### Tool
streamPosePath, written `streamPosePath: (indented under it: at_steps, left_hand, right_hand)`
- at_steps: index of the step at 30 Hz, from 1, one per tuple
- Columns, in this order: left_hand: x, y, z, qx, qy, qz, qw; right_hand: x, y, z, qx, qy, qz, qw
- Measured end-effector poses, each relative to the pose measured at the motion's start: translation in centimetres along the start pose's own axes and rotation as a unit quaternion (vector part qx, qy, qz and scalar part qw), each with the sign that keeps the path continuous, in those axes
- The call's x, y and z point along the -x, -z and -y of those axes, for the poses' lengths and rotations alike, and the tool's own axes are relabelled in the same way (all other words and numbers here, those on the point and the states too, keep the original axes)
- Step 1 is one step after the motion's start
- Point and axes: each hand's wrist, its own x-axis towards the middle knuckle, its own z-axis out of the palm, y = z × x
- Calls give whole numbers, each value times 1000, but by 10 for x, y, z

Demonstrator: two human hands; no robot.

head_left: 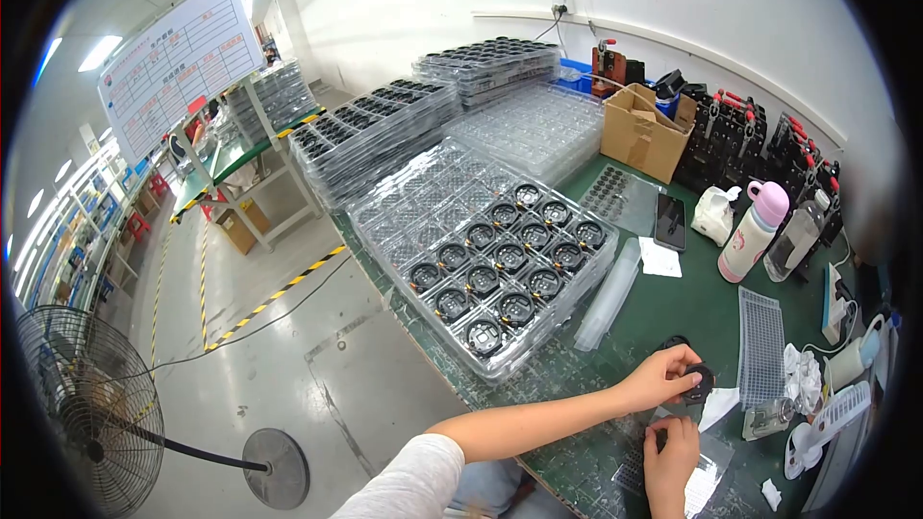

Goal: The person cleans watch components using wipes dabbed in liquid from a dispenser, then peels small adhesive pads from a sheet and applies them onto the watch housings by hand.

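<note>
My left hand reaches in from the left and pinches a black round part between thumb and fingers. Just behind it, another dark round piece lies on the table, partly covered by the hand. Below, my right hand has its fingers curled close together; whatever sits at the fingertips is too small and dark to name. Under and beside that hand is a sheet with rows of small dark pieces. A shiny clear film lies to its right.
A clear tray of black round parts tops a stack on the green table. More tray stacks, a cardboard box, a phone, a pink-topped bottle and a grey grid sheet stand around. A fan is at left.
</note>
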Motion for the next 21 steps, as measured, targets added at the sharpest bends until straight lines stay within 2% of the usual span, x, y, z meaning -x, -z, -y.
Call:
streamPosePath:
  at_steps: [4,10,12,13,14,16,18,21]
  left_hand:
    - [-1,3,-2,-2,-25,-24,999]
    - [1,4,-7,-20,-41,-16,999]
    - [3,2,-4,-20,-39,-15,999]
    - [2,4,-6,-28,-42,-14,999]
    - [3,5,-7,-28,-35,-13,999]
    - [7,3,-9,-59,-48,-7,997]
    - [10,-4,-22,-56,-37,-55,996]
    - [8,-4,-21,-9,13,-28,999]
  right_hand:
    - [0,-1,-2,4,12,-9,1000]
    - [-1,14,3,-42,-17,47,998]
    - [-5,21,9,-111,-47,22,992]
    - [-4,20,-2,-40,9,-9,999]
    - [-3,21,-1,-131,-78,-22,988]
    - [-3,32,-6,-160,-88,-57,981]
    - [-4,42,-1,-233,-121,-114,958]
    - [-5,55,1,-348,-134,-127,919]
